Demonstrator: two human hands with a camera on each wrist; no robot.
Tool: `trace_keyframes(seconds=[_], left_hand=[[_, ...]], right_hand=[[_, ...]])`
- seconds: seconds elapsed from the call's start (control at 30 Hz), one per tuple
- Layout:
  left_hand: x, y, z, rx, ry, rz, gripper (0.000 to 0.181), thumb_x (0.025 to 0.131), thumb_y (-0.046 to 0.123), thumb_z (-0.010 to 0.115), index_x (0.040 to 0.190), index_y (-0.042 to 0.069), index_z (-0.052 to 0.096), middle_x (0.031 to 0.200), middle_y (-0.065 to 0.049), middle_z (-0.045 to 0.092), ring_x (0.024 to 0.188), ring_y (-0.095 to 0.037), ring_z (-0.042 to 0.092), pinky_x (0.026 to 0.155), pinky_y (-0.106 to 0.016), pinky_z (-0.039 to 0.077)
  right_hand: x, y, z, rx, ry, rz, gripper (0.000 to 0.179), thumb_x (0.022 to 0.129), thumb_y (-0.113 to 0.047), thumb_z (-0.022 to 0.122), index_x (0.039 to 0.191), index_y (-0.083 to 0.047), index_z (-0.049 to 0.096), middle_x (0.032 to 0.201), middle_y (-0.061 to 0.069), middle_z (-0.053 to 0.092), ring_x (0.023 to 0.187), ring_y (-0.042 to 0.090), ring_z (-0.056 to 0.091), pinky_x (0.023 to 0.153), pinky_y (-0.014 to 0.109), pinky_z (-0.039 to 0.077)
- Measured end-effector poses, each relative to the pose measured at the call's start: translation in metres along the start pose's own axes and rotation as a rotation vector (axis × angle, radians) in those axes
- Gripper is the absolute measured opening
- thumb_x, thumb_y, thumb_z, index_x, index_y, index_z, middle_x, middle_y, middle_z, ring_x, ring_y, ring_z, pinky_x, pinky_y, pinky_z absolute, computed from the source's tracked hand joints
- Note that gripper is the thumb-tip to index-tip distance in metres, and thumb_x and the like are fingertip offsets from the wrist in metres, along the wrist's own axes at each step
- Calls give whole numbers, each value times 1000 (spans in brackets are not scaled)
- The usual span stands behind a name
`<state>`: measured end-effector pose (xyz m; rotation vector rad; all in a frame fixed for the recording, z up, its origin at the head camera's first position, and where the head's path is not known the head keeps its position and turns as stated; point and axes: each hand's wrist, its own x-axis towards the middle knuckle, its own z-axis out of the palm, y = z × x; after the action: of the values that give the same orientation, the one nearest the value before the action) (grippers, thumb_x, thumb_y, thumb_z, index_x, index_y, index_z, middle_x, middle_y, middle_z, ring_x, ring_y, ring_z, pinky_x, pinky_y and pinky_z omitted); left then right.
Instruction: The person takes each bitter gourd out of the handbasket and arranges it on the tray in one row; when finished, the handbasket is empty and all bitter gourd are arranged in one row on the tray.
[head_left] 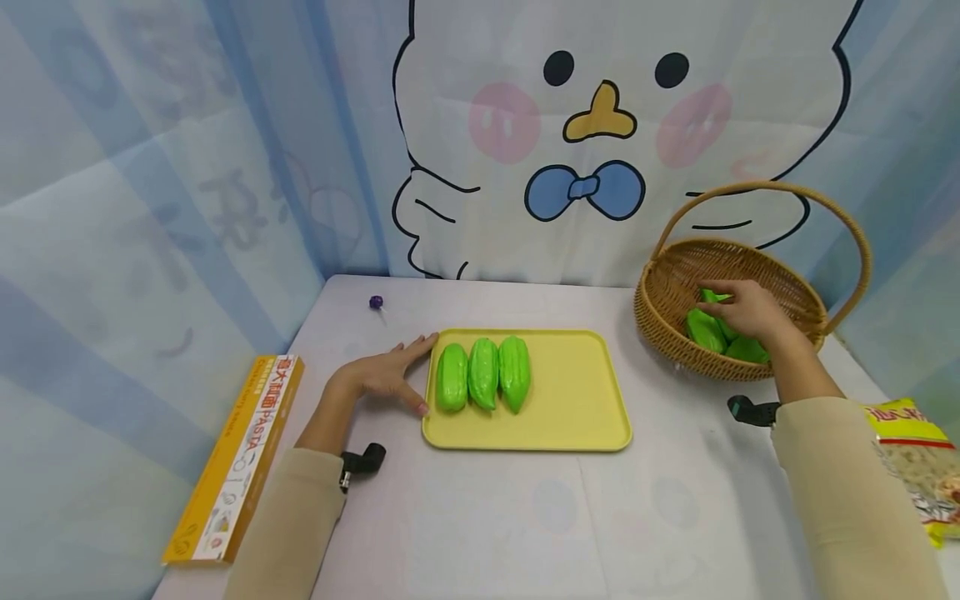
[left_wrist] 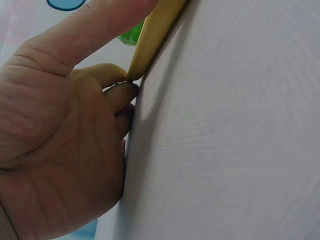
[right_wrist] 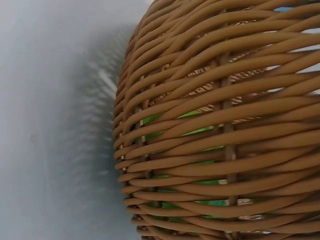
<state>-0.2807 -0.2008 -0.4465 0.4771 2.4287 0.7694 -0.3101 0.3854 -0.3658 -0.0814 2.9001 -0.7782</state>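
My left hand [head_left: 386, 379] rests at the left edge of a yellow tray [head_left: 573, 383], its fingers stretched out and spread. In the left wrist view the thumb [left_wrist: 100, 30] lies against the tray's rim [left_wrist: 157, 35]. Three glossy green ridged vegetables [head_left: 483, 375] lie side by side on the tray's left half. At the right, my right hand [head_left: 746, 308] reaches into a wicker basket [head_left: 660, 333] and pinches a green vegetable [head_left: 712, 296] between thumb and fingers. More green vegetables [head_left: 705, 332] lie below it. The right wrist view shows only the basket's woven side [right_wrist: 260, 165]; the hand is hidden there.
The basket's tall handle [head_left: 862, 242] arches over its right side. A yellow pasta box [head_left: 232, 467] lies along the table's left edge, and a purple lollipop [head_left: 377, 302] lies behind the tray. A snack bag [head_left: 918, 467] sits at the right edge. Printed curtains [head_left: 585, 242] hang behind.
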Motion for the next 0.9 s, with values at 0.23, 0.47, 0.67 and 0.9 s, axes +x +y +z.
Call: trace_keyframes(seconds=[0.23, 0.47, 0.67, 0.9], left_hand=[[0, 0, 0, -3, -2, -2, 138, 66, 49, 94, 169, 34, 3, 177, -4, 0, 162, -42, -5, 124, -72, 0], [0, 1, -1, -11, -2, 3, 139, 66, 49, 95, 169, 34, 3, 177, -4, 0, 162, -42, -6, 125, -72, 0], [0, 0, 0, -7, 1, 13, 139, 65, 49, 95, 169, 32, 3, 177, -5, 0, 161, -43, -6, 125, -72, 0], [0, 0, 0, -29, -4, 12, 139, 65, 47, 95, 169, 31, 3, 177, -6, -1, 161, -43, -7, 125, -71, -1]], right_hand=[[-1, 3, 2, -4, -42, 14, 62, 110, -31, 51, 160, 1, 33, 156, 43, 31, 141, 63, 31, 112, 75, 32], [-1, 6, 3, -34, -57, 10, 57, 110, -28, 52, 155, 5, 41, 153, 42, 37, 140, 62, 32, 107, 72, 37], [1, 8, 5, -75, -79, 16, 53, 109, -22, 53, 154, 3, 44, 153, 43, 35, 118, 48, 45, 84, 49, 45], [-1, 6, 9, -79, -75, 43, 54, 107, -22, 57, 155, 0, 44, 149, 42, 40, 129, 55, 43, 97, 64, 43]])
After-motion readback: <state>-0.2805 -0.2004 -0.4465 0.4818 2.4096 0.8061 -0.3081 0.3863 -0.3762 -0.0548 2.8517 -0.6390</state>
